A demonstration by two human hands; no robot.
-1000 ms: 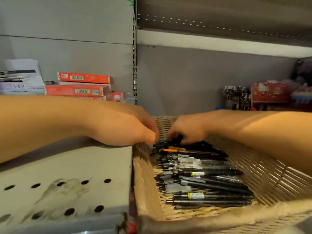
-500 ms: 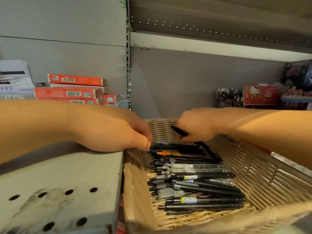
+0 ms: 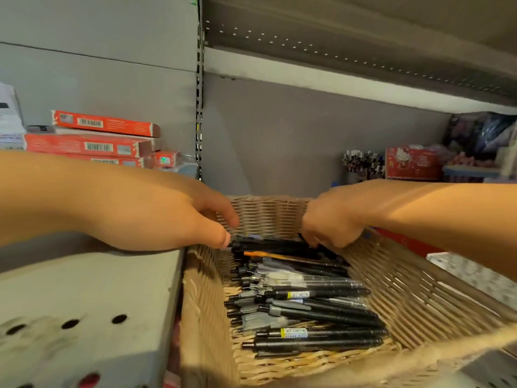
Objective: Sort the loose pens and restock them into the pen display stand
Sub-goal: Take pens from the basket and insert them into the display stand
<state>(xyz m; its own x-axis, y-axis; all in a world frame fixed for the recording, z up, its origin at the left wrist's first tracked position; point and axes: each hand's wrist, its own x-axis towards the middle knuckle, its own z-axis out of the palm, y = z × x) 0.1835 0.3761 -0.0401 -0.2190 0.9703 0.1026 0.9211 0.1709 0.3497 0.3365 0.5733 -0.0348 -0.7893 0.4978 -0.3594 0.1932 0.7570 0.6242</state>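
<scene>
Your left hand [image 3: 179, 219] sits at the basket's far left corner, thumb and fingertips pinching the end of the top black pen [image 3: 268, 245], while your right hand [image 3: 333, 222] has dropped back down onto that pen's other end with fingers curled over it; half a second ago it was holding a black pen lifted and slanted above the pile, so that pen now lies flat at the far end of the row. Whether the right fingers actually grip it or only press it, you cannot tell from here. The basket [image 3: 419, 292] has kept its place on the shelf beside the grey unit [image 3: 84, 298], and the pens [image 3: 302, 303] lie side by side across its floor, black and clear barrels with one orange pen [image 3: 268, 254] near the far end. That reads as squaring up the row, so sorting looks well along; no display stand is plainly in view, and restocking seems not yet begun.
</scene>
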